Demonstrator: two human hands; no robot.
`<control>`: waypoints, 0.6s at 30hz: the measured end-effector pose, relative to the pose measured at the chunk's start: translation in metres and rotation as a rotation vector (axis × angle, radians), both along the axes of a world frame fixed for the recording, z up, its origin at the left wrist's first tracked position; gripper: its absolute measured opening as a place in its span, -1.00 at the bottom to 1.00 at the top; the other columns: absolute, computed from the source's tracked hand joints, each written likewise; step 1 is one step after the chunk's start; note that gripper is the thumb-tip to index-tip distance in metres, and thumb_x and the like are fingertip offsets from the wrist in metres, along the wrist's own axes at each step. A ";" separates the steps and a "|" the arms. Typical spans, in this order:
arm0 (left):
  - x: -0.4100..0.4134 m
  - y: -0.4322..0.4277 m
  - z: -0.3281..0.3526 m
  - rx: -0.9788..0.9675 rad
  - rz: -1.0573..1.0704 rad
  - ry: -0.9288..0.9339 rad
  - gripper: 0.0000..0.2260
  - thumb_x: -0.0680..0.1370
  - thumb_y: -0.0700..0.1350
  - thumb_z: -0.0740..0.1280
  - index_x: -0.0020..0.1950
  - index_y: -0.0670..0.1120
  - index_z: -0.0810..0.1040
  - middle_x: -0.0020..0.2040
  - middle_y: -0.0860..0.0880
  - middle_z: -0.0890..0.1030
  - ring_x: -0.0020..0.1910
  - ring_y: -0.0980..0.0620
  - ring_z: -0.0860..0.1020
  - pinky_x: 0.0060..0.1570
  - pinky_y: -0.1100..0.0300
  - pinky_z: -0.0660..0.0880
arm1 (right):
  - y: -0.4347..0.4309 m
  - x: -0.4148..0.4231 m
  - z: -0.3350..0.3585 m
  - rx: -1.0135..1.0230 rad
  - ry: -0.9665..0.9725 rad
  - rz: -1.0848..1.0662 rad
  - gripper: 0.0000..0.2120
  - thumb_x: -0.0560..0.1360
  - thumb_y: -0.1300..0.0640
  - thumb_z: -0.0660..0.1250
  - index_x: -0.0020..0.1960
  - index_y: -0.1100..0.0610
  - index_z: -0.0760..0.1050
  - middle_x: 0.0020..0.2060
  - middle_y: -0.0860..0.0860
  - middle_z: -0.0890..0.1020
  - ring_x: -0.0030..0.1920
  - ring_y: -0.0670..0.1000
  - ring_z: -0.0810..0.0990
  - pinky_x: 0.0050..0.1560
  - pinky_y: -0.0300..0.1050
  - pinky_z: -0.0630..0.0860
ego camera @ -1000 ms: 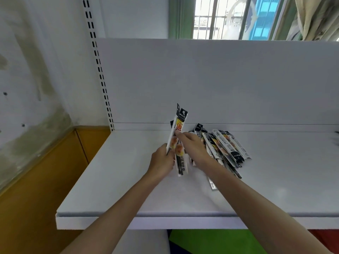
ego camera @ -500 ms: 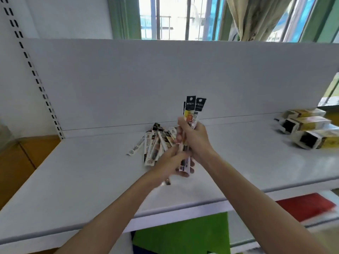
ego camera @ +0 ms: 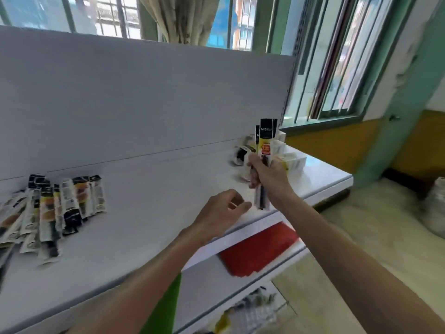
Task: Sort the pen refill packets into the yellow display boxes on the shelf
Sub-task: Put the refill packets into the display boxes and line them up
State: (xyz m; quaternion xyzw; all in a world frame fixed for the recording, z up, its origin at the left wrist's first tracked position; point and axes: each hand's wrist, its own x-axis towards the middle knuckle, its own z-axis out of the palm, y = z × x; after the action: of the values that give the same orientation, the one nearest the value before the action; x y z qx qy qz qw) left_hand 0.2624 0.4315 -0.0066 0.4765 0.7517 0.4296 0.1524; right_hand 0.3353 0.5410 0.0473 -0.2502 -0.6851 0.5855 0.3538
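Note:
My right hand (ego camera: 271, 178) grips a small bunch of pen refill packets (ego camera: 266, 141) upright, their black tops pointing up. It hovers just in front of the yellow display boxes (ego camera: 287, 160), which lie blurred at the right end of the white shelf (ego camera: 149, 189). My left hand (ego camera: 222, 209) floats over the shelf's front edge, fingers loosely curled, holding nothing. A pile of several refill packets (ego camera: 50, 208) lies fanned out at the shelf's left end.
A white back panel (ego camera: 144, 92) rises behind the shelf. Below it sit a red sheet (ego camera: 257, 249) and a green one (ego camera: 163, 307) on lower levels. Windows, a curtain and a yellow-and-green wall stand to the right.
The view swung right. My right hand carried the held packets away from the pile toward the boxes. My left hand let go of the bunch and now trails behind, holding nothing.

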 end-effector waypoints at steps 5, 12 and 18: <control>0.011 0.054 -0.009 -0.038 -0.013 0.235 -0.75 0.54 -0.03 0.28 0.18 -0.07 0.51 0.15 -0.02 0.52 0.10 0.04 0.48 0.14 0.10 0.43 | 0.075 0.034 -0.001 0.292 -0.282 -0.067 -0.77 0.50 0.03 0.33 -0.29 0.06 0.44 -0.43 -0.01 0.48 -0.46 -0.08 0.41 -0.45 -0.28 0.36; -0.014 0.105 -0.006 0.023 -0.012 0.443 -0.75 0.54 -0.02 0.27 0.18 -0.06 0.49 0.13 0.02 0.52 0.07 0.09 0.45 -0.01 0.27 0.37 | 0.144 0.015 -0.011 0.671 -0.613 -0.056 -0.51 0.39 0.02 0.45 0.26 0.15 0.45 0.08 0.10 0.58 0.01 0.05 0.52 -0.15 -0.24 0.41; -0.031 0.140 -0.013 -0.021 0.003 0.703 -0.71 0.48 -0.01 0.21 0.07 -0.14 0.56 -0.07 -0.08 0.57 -0.06 -0.07 0.52 -0.10 0.10 0.46 | 0.185 -0.019 -0.003 0.868 -0.810 0.153 -0.47 0.38 0.02 0.46 0.31 0.04 0.42 0.20 0.04 0.55 0.15 0.09 0.49 0.03 -0.09 0.41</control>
State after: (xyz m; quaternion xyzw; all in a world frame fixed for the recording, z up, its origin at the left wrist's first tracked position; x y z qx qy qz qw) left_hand 0.2319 0.5716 -0.0200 0.5924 0.7635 0.2318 -0.1114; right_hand 0.3164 0.7257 0.0440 -0.2361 -0.9581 0.1341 0.0913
